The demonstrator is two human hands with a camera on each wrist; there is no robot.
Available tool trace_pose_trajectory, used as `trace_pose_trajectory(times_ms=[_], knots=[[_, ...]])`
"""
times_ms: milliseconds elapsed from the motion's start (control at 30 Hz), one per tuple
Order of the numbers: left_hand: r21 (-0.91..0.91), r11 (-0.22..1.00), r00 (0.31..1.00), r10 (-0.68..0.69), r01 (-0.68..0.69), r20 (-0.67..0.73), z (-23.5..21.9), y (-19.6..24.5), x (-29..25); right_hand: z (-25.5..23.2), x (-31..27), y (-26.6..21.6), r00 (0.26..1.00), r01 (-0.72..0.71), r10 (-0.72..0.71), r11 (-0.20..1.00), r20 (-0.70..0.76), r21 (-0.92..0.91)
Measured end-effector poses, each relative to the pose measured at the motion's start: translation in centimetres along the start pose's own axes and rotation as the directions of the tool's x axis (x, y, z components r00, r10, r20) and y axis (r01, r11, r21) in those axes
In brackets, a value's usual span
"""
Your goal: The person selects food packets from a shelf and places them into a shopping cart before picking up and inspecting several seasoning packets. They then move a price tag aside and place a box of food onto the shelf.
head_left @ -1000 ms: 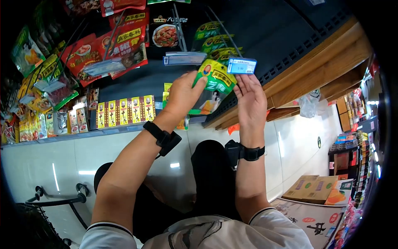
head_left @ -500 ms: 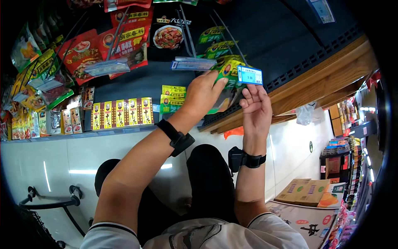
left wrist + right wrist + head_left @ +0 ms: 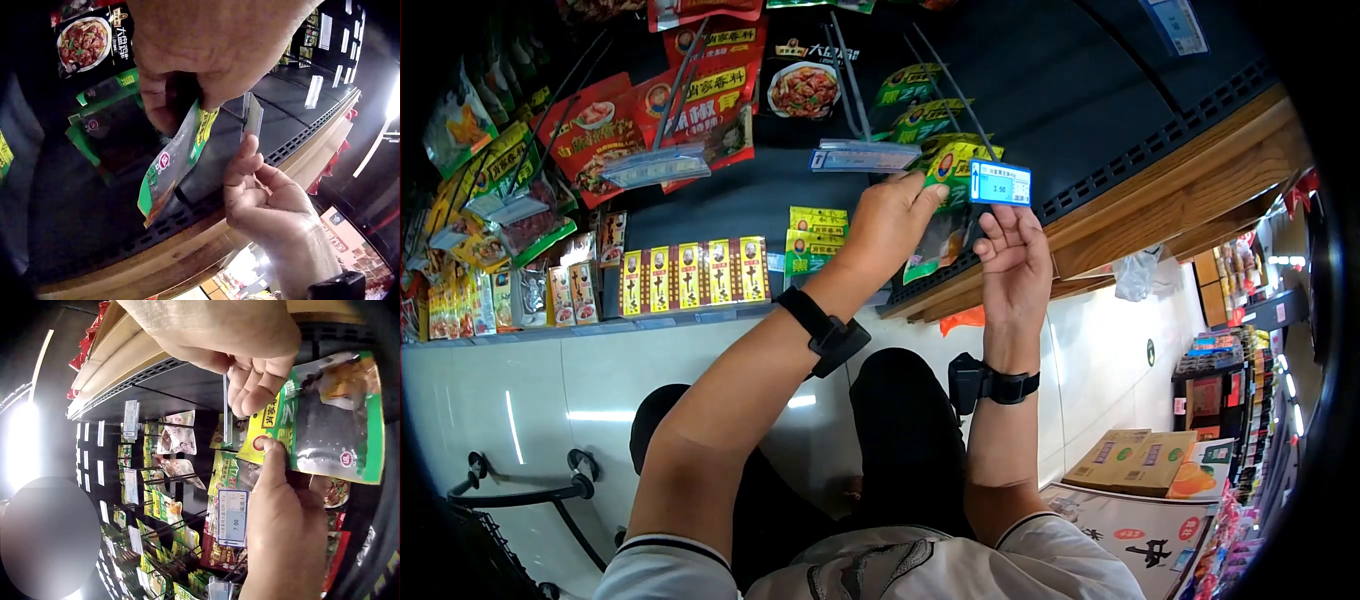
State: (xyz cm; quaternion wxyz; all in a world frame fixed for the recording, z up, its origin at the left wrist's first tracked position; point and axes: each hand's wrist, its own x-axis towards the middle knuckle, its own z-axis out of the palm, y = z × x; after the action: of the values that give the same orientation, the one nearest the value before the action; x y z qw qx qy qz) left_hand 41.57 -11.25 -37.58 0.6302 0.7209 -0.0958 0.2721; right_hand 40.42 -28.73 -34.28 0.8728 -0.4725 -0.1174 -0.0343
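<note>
My left hand (image 3: 892, 225) pinches the top of a green-and-yellow packet (image 3: 940, 240), which hangs beside the price tag (image 3: 1000, 183) at the end of a metal hook. In the left wrist view the packet (image 3: 172, 165) is seen nearly edge-on below those fingers. My right hand (image 3: 1015, 265) is palm up, fingers bent, holding the tag's lower edge between thumb and fingers. The tag (image 3: 227, 412) appears edge-on by these fingers in the right wrist view. More green packets (image 3: 918, 120) hang further back on the hook. Whether the held packet's hole is on the hook is hidden.
Red packets (image 3: 720, 100) and a black packet (image 3: 803, 85) hang on hooks at the left. Yellow boxes (image 3: 690, 277) and small green packets (image 3: 810, 250) line the lower shelf. A wooden shelf edge (image 3: 1150, 190) runs at the right; a cart (image 3: 520, 490) stands lower left.
My left hand and the packet have moved right and slightly up in the head view; the packet's top, earlier in front of the hook's end, is now partly behind the price tag.
</note>
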Motion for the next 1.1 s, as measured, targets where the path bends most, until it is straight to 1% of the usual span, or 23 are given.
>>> trace_pose_trajectory(times_ms=[133,233,433,533,633,733,833,933,1033,1100], knots=[[-0.014,1.0,1.0,-0.016,0.016,0.0,0.27,0.3,0.1,0.3,-0.15,-0.08,1.0,-0.002,0.002,1.0,-0.012,-0.025],[0.074,0.997,1.0,-0.003,0.002,0.012,0.36,-0.11,0.22,0.32,-0.17,-0.14,1.0,-0.004,0.004,1.0,-0.005,-0.028],[0.001,1.0,1.0,-0.007,0.007,0.022,0.57,-0.21,0.12,0.2,-0.29,-0.13,1.0,-0.004,0.004,0.999,0.0,-0.032],[0.018,1.0,1.0,-0.026,0.026,-0.007,0.74,-0.26,0.29,0.08,-0.25,-0.07,1.0,-0.009,0.009,0.999,0.0,-0.032],[0.019,0.999,0.999,-0.036,0.036,-0.008,0.64,-0.28,0.32,0.09,-0.13,-0.11,1.0,-0.014,0.014,0.999,0.004,-0.034],[0.085,0.994,0.997,-0.067,0.064,0.03,0.56,-0.07,0.26,0.19,-0.2,-0.13,1.0,-0.014,0.014,1.0,0.003,-0.028],[0.026,1.0,1.0,-0.007,0.007,-0.006,0.89,-0.07,0.29,0.0,-0.19,-0.05,1.0,-0.016,0.016,0.999,0.001,-0.027],[0.02,1.0,1.0,-0.005,0.005,-0.007,0.93,0.18,0.33,-0.15,-0.12,-0.05,1.0,-0.016,0.016,0.999,0.009,-0.032],[0.047,0.998,0.999,-0.047,0.046,0.019,0.68,0.5,0.39,-0.15,-0.17,-0.05,1.0,-0.021,0.021,0.999,0.017,-0.026],[0.038,0.998,0.999,-0.048,0.048,0.011,0.69,0.57,0.42,-0.39,-0.14,0.02,0.999,-0.024,0.024,0.999,0.022,-0.022]])
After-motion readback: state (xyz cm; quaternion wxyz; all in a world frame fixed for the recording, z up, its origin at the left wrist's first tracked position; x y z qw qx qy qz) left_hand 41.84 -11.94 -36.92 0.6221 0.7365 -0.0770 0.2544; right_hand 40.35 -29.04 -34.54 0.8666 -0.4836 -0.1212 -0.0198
